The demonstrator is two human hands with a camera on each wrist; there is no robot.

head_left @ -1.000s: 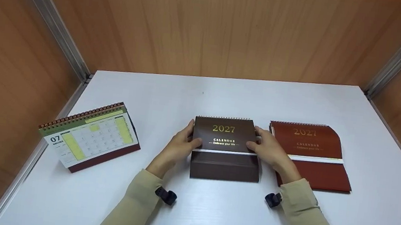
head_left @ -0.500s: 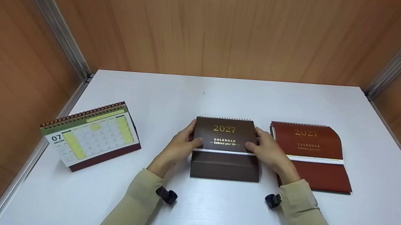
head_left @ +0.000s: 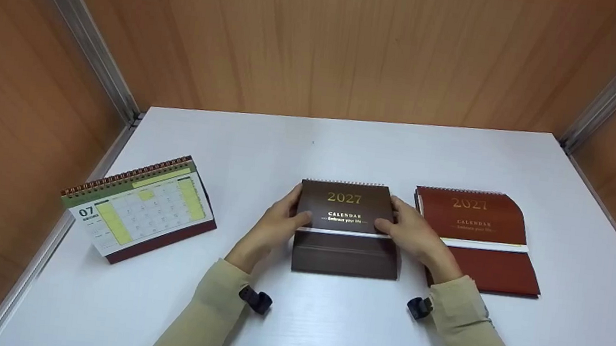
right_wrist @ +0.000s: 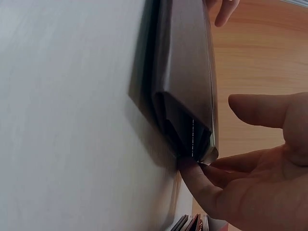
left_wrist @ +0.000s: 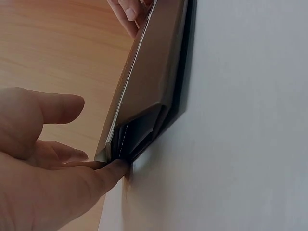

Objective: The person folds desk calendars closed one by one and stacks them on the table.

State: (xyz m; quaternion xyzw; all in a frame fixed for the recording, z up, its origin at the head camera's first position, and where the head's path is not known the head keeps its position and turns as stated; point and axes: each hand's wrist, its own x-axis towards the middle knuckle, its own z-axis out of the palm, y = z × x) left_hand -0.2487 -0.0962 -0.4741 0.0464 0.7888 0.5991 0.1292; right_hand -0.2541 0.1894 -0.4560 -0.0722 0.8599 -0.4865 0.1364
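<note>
Against brown calendar (head_left: 347, 225), left hand (head_left: 276, 221), right hand (head_left: 413, 228), thumbs (left_wrist: 62, 108) lifted clear

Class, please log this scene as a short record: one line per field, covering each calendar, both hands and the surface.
Brown calendar: between the hands, reads 2027
Left hand: fingers touching its left side
Right hand: fingers touching its right side
Red calendar: at right, reads 2027
Green-topped calendar: at left, angled, shows 07
Surface: white table
</note>
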